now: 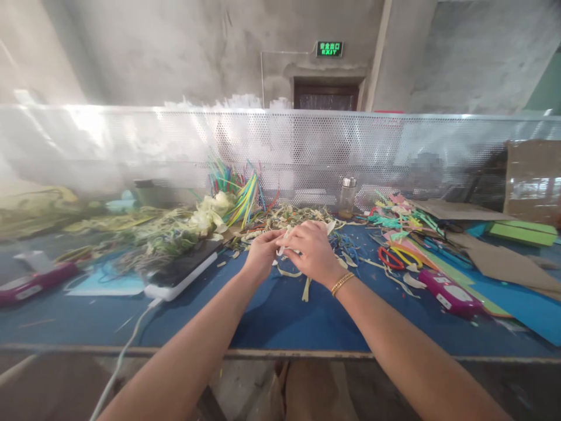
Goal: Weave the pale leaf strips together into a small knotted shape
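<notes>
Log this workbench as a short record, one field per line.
Hands: left hand and right hand together, fingers closed at a thin pale strip; exact grip partly hidden
Right wrist: gold-coloured bracelet
Surface: blue tabletop, pale curly scraps
Left side: flat black device with white edge
Right side: magenta-and-white plastic block
Back: clear silver-lidded bottle, perforated metal panel
Wall: green lit EXIT sign

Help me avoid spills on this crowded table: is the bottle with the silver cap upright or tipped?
Upright: the bottle stands vertically on the blue table, with its silver cap at the top.
</notes>
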`<action>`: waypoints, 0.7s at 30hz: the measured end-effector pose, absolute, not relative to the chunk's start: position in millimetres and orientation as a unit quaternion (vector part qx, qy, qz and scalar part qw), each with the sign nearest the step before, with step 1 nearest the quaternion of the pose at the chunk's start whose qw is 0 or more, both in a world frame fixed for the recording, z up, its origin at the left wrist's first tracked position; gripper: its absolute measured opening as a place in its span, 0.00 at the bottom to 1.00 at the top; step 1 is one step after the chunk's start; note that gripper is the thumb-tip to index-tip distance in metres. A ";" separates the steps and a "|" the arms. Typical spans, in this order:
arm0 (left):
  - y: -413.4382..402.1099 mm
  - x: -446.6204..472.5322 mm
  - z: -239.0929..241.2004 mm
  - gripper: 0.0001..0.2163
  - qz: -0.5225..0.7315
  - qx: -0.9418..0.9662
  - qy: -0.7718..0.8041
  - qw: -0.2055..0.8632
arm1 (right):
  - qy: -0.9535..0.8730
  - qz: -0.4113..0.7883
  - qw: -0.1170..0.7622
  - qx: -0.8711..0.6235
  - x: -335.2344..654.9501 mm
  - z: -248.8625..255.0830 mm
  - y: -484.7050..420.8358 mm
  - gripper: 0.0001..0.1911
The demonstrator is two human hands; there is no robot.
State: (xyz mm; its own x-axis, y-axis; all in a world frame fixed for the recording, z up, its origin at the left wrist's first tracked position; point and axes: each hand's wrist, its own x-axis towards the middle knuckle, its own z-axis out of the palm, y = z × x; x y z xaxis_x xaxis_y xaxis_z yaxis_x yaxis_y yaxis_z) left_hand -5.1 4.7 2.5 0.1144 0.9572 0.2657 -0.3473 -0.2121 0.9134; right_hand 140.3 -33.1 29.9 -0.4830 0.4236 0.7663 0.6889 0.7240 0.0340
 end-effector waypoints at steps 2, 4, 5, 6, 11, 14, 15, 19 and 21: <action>5.6 -6.1 1.7 0.16 0.593 0.511 0.301 0.545 | -0.856 -0.173 0.374 -0.311 134.5 26.5 -35.4 0.09; 6.0 -7.0 1.5 0.16 0.598 0.511 0.300 0.539 | -0.861 -0.170 0.373 -0.299 131.0 24.3 -37.8 0.10; 6.1 -7.4 1.6 0.16 0.604 0.507 0.300 0.537 | -0.862 -0.168 0.376 -0.294 130.0 23.6 -39.1 0.10; 6.2 -7.8 1.8 0.15 0.609 0.502 0.300 0.536 | -0.863 -0.166 0.379 -0.289 129.3 23.2 -40.3 0.10; 4.9 -8.6 4.3 0.12 0.622 0.475 0.304 0.543 | -0.870 -0.155 0.386 -0.265 126.1 22.4 -46.1 0.10; 3.7 -8.9 5.6 0.11 0.619 0.470 0.303 0.552 | -0.877 -0.138 0.389 -0.244 124.5 23.2 -48.8 0.09; 3.6 -9.0 5.9 0.11 0.621 0.468 0.299 0.552 | -0.878 -0.131 0.394 -0.238 125.0 24.1 -49.1 0.09; 4.0 -8.1 6.9 0.11 0.607 0.469 0.294 0.571 | -0.819 -0.085 0.489 -0.287 136.1 29.4 -42.7 0.14; 4.2 -6.4 7.6 0.11 0.588 0.473 0.292 0.587 | -0.749 -0.071 0.550 -0.362 145.0 30.4 -33.9 0.11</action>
State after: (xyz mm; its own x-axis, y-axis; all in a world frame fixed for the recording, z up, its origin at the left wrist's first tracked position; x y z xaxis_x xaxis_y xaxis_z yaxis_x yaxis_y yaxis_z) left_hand -6.4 4.2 7.6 0.1371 0.9673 0.2133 -0.4151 -0.1394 0.8990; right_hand 145.0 -33.9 30.4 -0.1331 0.4656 0.8749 0.6206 0.7275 -0.2927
